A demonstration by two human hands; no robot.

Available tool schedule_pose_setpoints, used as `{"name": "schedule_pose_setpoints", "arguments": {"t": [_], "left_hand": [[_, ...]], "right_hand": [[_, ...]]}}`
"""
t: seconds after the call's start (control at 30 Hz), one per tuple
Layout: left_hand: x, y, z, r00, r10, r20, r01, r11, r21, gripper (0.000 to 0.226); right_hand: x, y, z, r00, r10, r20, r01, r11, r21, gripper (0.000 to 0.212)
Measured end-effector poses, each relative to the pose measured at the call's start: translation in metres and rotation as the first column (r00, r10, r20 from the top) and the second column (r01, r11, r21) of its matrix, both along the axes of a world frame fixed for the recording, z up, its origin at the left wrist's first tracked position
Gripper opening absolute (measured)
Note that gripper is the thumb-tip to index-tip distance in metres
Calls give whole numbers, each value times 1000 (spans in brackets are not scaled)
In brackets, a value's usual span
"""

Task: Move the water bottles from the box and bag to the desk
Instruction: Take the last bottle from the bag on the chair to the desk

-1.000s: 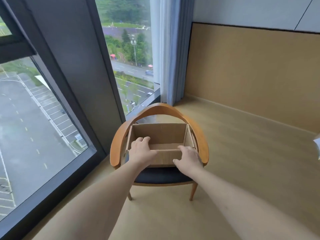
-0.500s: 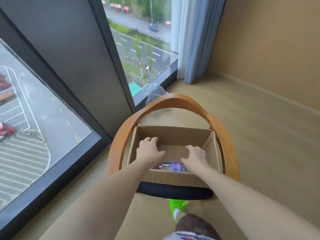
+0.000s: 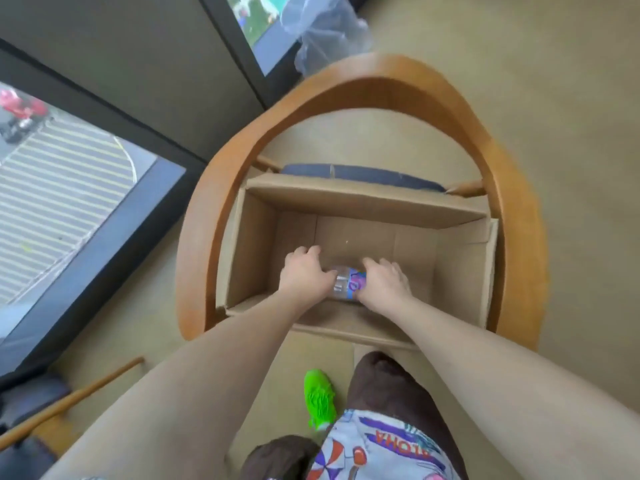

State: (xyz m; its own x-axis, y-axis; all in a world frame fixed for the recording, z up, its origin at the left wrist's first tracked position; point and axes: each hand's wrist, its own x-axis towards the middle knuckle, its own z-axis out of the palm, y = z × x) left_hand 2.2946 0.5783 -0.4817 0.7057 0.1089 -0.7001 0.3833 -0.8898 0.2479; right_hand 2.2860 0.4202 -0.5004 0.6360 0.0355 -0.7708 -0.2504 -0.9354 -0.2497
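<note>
Barely started imo: left hand (image 3: pixel 304 277) and right hand (image 3: pixel 384 284) both grip one water bottle (image 3: pixel 347 284) lying in the box (image 3: pixel 363 199) mid-frame, clear bag (image 3: pixel 325 32) up top untouched, bench not visible.

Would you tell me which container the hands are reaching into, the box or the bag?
The cardboard box on the chair; the clear plastic bag lies untouched on the floor behind it.

Single head view, steeply downward, close above the box (image 3: pixel 360 202) on a chair (image 3: pixel 512 188).
</note>
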Motion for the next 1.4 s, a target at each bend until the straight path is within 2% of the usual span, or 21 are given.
{"name": "schedule_pose_setpoints", "arguments": {"t": [0.13, 0.3, 0.5, 0.67, 0.83, 0.97, 1.13, 1.27, 1.4], "left_hand": [[-2, 21, -28, 999, -14, -39, 16, 999, 52, 57], [-1, 34, -51, 994, 109, -30, -107, 992, 69, 55], [-9, 42, -66, 980, 201, -7, -201, 979, 36, 53], [-3, 43, -54, 966, 255, 42, -254, 967, -15, 53], [2, 44, -13, 958, 270, 98, -268, 963, -34, 55], [5, 41, 40, 940, 302, 160, -294, 953, -77, 55], [14, 54, 122, 887, 302, 349, -266, 952, -150, 51], [-4, 81, 184, 821, 302, 484, -260, 953, -154, 45], [-66, 133, 231, 747, 414, 520, -395, 906, -154, 55]], "right_hand": [[-5, 27, -32, 987, 155, -41, -155, 988, -3, 58], [-7, 43, -63, 949, 316, -17, -316, 946, -76, 55], [-3, 45, -82, 929, 368, -37, -370, 925, -90, 55], [8, 38, -64, 955, 284, -89, -294, 948, -119, 64], [17, 29, -20, 981, 194, 20, -191, 976, -108, 61], [30, 33, 36, 983, 146, 114, -138, 987, -78, 63], [40, 56, 116, 963, 90, 254, -86, 996, -26, 68], [31, 84, 173, 940, 24, 340, -54, 995, 80, 73], [4, 129, 217, 910, -9, 415, -100, 966, 239, 71]]}}
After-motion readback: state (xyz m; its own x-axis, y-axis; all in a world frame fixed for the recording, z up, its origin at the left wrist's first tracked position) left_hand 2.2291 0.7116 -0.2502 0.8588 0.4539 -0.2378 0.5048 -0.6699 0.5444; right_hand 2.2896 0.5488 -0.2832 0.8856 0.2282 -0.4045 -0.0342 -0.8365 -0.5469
